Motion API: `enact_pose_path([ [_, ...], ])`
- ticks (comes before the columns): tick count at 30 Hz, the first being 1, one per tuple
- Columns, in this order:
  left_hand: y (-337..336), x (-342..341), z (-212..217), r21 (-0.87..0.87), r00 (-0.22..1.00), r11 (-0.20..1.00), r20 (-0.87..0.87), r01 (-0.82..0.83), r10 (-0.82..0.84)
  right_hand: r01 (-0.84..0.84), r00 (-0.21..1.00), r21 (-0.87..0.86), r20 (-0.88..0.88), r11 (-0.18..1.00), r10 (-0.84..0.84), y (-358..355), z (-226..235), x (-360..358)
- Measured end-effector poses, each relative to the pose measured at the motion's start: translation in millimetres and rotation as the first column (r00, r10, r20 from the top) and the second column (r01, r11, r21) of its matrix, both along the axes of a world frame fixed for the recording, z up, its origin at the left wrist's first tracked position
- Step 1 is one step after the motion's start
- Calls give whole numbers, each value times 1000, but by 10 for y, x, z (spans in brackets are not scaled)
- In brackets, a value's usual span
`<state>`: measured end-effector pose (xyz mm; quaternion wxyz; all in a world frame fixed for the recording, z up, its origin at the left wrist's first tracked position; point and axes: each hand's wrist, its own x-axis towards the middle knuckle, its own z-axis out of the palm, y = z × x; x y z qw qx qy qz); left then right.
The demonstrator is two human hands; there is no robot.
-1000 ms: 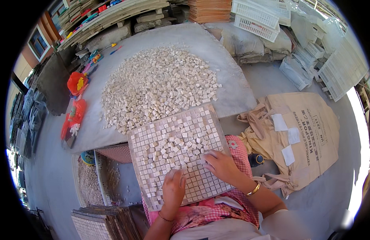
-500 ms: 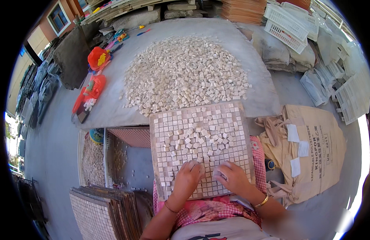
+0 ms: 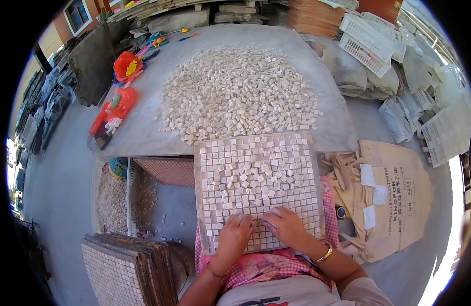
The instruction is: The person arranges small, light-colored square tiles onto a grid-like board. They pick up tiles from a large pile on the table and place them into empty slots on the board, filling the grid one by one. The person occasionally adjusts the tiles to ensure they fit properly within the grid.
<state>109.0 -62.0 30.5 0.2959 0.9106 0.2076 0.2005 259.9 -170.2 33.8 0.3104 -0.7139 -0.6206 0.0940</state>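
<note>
A square gridded tray (image 3: pixel 197 178) rests across my lap, its far edge at the stone table. Small whitish mosaic tiles fill many of its cells, and a cluster of loose tiles (image 3: pixel 253 178) lies on top near the middle. On the near part of the tray, my left hand (image 3: pixel 235 235) has its fingers curled down onto the tiles. Close beside it, my right hand (image 3: pixel 287 227) bends inward, thumb and fingers drawn together at the tiles. Whatever either set of fingertips grips is hidden or too small to make out.
A big heap of loose tiles (image 3: pixel 240 94) covers the stone table (image 3: pixel 143 137). Red plastic bags (image 3: pixel 124 104) lie at its left. Stacked tile-filled trays (image 3: pixel 113 270) stand at lower left, below a tile-filled crate (image 3: pixel 111 199). A tan sack (image 3: pixel 393 199) lies right; white baskets (image 3: pixel 368 43) stand beyond.
My right hand has moved left and inward, closer to my left hand. The left hand has shifted slightly down and left. Some loose tiles on the tray have moved, and the view has shifted a little.
</note>
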Motion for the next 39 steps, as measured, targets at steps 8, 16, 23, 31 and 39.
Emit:
enact_pose_path([
  [8, -59, -23, -88, 70, 999, 997, -33, 36, -33, 144, 987, 43, -73, 989, -140, 36, 33, 221],
  [16, -96, -6, -47, 200, 998, 978, 12, 61, -65, 94, 991, 35, 92, 995, -97, 184, -9, 223],
  [23, 157, 235, 95, 108, 996, 994, 82, 17, -26, 140, 990, 105, -19, 985, -138, 81, 93, 189],
  [31, 356, 385, 2, 173, 993, 978, 5, 115, -118, -61, 995, 26, -77, 998, 63, -222, 21, -204],
  [39, 155, -210, 128, -38, 996, 997, 56, -64, 66, -202, 976, -69, 72, 977, 206, -310, -74, -406],
])
